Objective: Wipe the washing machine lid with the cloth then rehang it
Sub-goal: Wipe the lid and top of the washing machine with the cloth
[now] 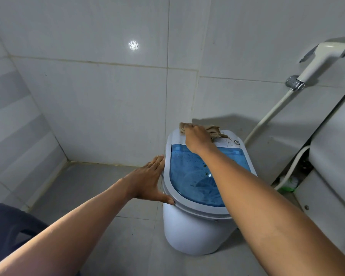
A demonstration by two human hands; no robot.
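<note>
A small white washing machine (193, 234) stands on the tiled floor, its lid (189, 174) a translucent blue panel in a grey-white frame. My right hand (197, 139) presses a crumpled brown cloth (214, 131) onto the far top of the machine, by the control panel. My left hand (150, 180) lies flat with fingers spread against the lid's left rim, thumb on the front edge. Dark specks dot the blue panel.
A white hand sprayer (321, 60) with its hose (267, 118) hangs on the tiled wall at right. A white toilet (333, 176) fills the right edge. A dark blue object (8, 230) sits at lower left. Grey floor tiles lie left of the machine.
</note>
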